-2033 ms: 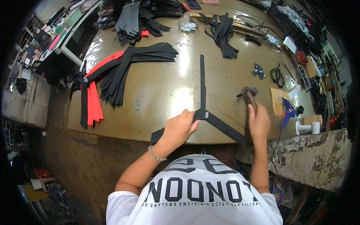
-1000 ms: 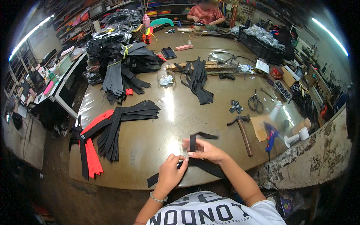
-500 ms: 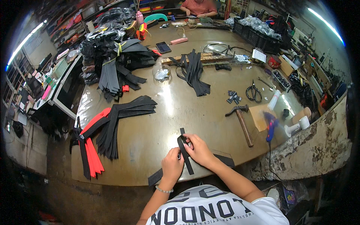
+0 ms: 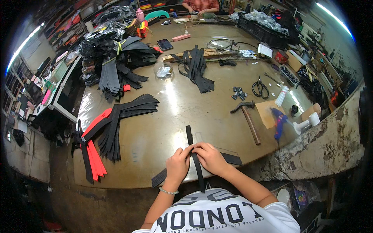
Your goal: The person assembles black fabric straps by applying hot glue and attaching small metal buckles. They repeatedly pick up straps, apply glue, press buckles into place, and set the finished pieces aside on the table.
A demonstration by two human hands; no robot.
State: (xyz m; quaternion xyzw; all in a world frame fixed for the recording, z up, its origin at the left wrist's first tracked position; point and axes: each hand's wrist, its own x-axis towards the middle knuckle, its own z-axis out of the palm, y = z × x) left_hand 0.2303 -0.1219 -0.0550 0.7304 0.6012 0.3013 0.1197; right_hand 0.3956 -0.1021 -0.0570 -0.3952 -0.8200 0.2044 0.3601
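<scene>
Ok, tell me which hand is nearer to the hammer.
Right. The right hand sits on the black strap, left of and below the hammer; the left hand is farther left.

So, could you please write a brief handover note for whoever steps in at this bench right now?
Left hand and right hand: both pinch the narrow black strap at the near table edge, where it crosses a wider black strip lying flat.
Hammer lies idle to the right, with the blue glue gun and scissors beyond.
Done: the two pieces lie crossed.
Left: whether they are joined cannot be told. A fan of black and red straps lies to the left.
</scene>
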